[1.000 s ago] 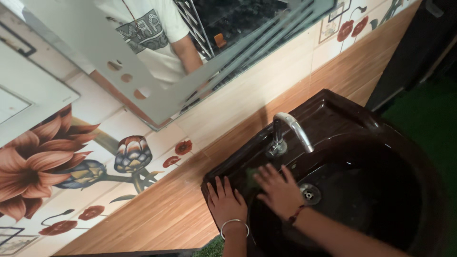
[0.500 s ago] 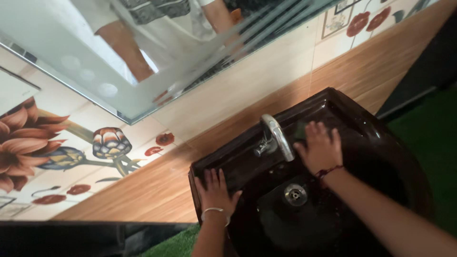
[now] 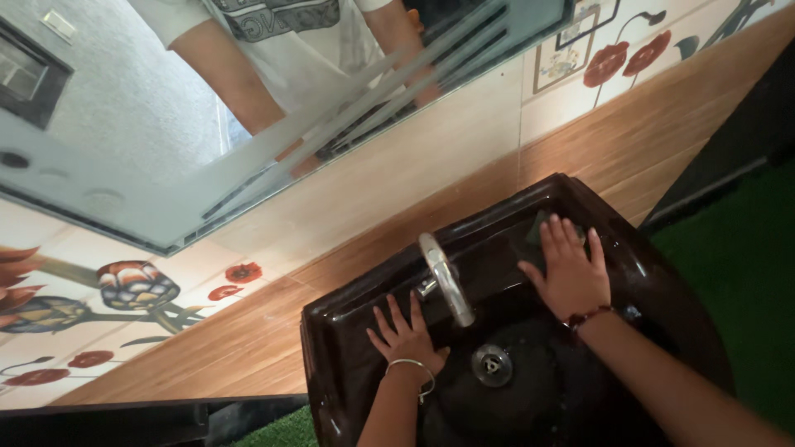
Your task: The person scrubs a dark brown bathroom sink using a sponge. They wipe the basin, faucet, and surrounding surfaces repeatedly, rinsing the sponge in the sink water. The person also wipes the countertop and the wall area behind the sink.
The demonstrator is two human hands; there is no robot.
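Dark sink (image 3: 348,331), chrome tap (image 3: 445,280), drain (image 3: 492,365). Left hand (image 3: 406,335) flat, fingers spread, on ledge; right hand (image 3: 570,269) flat pressing green cloth (image 3: 535,232).

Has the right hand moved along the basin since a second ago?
Yes. The right hand was left of the tap, close to the left hand; now it presses flat on the sink ledge right of the tap.

Dim, warm light; the glossy dark brown basin (image 3: 348,331) carries small glints, the wall mirror (image 3: 166,165) is brighter, soft motion blur throughout, lower corners sink into shadow
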